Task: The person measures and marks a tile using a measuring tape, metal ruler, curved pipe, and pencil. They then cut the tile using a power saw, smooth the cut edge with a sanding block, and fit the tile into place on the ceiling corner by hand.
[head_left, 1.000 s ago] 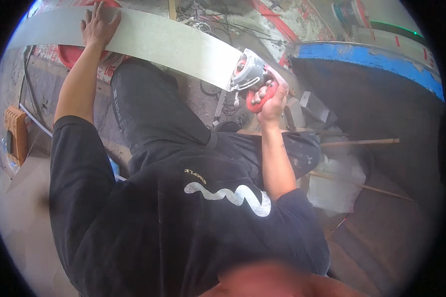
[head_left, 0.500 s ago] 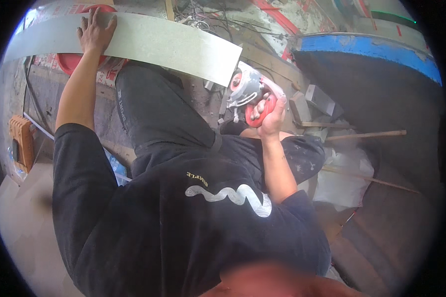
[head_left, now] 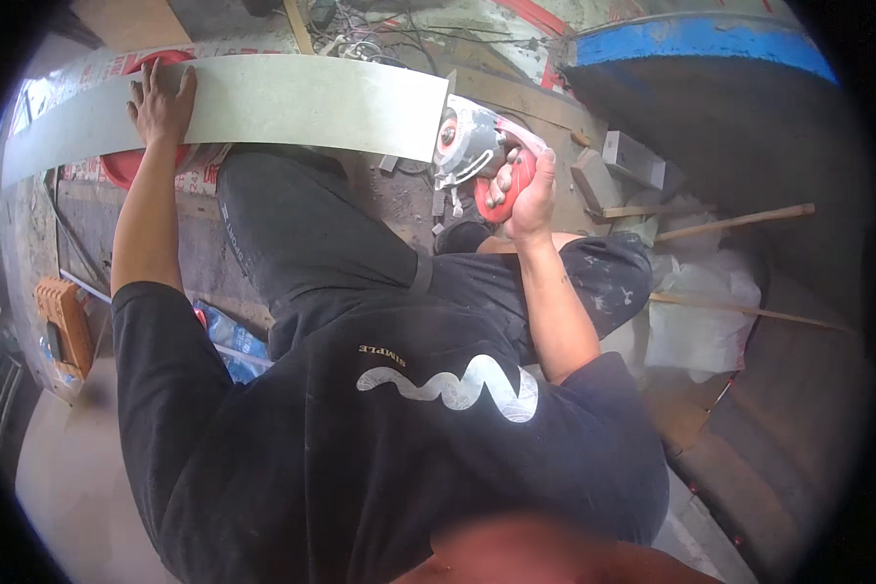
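This looks like a building site or a rough, dusty work area: near the upper middle of the frame a dust-coated power tool (head_left: pixel 472 144) is at the right end of a long pale panel (head_left: pixel 311 102), above littered ground (head_left: pixel 389 195). Tangled cables (head_left: pixel 355 46) lie along the top, and at the right loose wooden sticks (head_left: pixel 735 222), a white bag (head_left: pixel 706 336) and a pale block (head_left: pixel 635 159) crowd together beside a dark surface (head_left: pixel 711 107) with a rough blue band (head_left: pixel 701 41) along its upper edge. Whitish dust marks the person's dark trousers (head_left: pixel 603 282) near the right knee.

floor (head_left: pixel 399 202) — dusty brown | right: dark surface (head_left: pixel 740 136) — blue-banded edge (head_left: pixel 696 42) | light: pale
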`<action>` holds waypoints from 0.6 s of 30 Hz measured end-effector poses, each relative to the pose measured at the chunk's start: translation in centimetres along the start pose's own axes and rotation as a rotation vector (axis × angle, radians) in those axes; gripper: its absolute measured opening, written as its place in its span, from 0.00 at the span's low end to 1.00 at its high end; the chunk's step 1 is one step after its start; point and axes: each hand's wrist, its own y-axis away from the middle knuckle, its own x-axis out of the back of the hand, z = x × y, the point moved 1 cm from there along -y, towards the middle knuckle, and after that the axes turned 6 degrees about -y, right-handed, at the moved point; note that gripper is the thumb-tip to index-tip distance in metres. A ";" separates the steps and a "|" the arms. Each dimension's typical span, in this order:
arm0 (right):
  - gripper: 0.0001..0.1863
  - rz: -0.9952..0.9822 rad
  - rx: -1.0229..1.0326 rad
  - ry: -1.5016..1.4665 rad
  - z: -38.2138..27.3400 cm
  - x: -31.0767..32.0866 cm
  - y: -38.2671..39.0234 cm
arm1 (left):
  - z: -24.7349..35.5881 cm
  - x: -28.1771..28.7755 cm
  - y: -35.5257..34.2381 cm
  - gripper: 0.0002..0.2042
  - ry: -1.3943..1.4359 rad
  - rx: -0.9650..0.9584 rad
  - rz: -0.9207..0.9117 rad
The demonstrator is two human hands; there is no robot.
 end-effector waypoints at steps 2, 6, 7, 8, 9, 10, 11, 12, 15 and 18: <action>0.32 0.008 -0.024 -0.008 0.2 0.1 0.1 | 0.4 0.0 0.1 0.43 0.011 0.011 -0.020; 0.32 0.000 -0.058 0.007 -0.3 -0.4 0.0 | 0.4 -0.4 -0.4 0.43 0.005 -0.001 -0.029; 0.32 -0.011 -0.074 0.012 -0.4 -0.5 0.0 | 0.4 -0.5 -0.4 0.43 0.010 0.003 -0.031; 0.32 -0.005 -0.073 0.008 -0.5 -0.5 0.0 | 0.6 -0.6 -0.5 0.43 0.015 0.008 -0.031; 0.32 0.001 -0.058 0.005 -0.4 -0.4 -0.1 | 0.7 -0.7 -0.6 0.43 0.013 0.004 -0.030; 0.31 0.005 -0.043 0.003 -0.4 -0.3 -0.1 | 0.8 -0.7 -0.6 0.43 0.008 0.004 -0.034; 0.31 0.005 -0.042 -0.001 -0.3 -0.2 -0.4 | 0.8 -0.7 -0.7 0.43 0.004 0.005 -0.036; 0.31 -0.002 -0.029 0.005 -0.2 0.0 -0.7 | 0.7 -0.8 -0.5 0.43 0.002 0.004 -0.037; 0.31 -0.019 -0.031 0.008 0.0 0.0 -0.5 | 0.3 -1.0 -0.4 0.44 0.017 0.010 -0.033; 0.31 -0.015 -0.048 0.017 -0.1 -0.3 -0.2 | 0.6 -1.0 -0.7 0.44 -0.014 0.003 -0.049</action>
